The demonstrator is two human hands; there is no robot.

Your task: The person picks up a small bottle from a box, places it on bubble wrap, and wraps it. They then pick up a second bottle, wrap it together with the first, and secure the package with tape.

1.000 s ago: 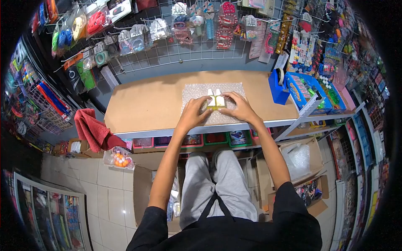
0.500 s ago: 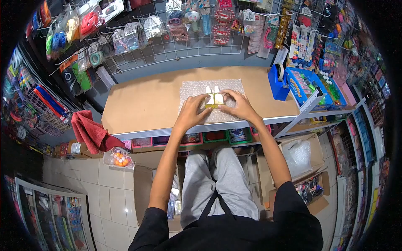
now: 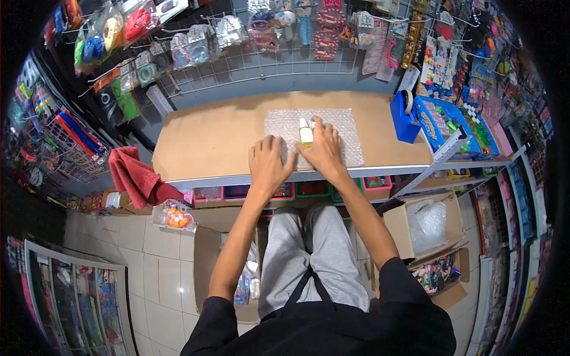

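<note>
A small bottle [image 3: 306,135] with a white cap, a white label and yellowish liquid lies on a sheet of bubble wrap [image 3: 350,139]. Part of a second white cap shows beside it, mostly hidden by my right hand [image 3: 324,147]. That hand is closed around the bottles from the right, thumb near their lower end. At the sheet's near left edge is my left hand [image 3: 268,161], palm down, thumb held apart from the fingers. It holds nothing that I can see.
The wrap lies on a brown-topped table [image 3: 208,136]. A blue tape dispenser [image 3: 405,118] and a blue display box [image 3: 442,127] stand at the right. A red cloth [image 3: 136,178] hangs at the left corner. Cardboard boxes [image 3: 424,222] flank my legs.
My left hand has let go of the bottles and moved down and left to the wrap's near edge. My right hand has shifted over the bottles, covering one. The view has shifted slightly.
</note>
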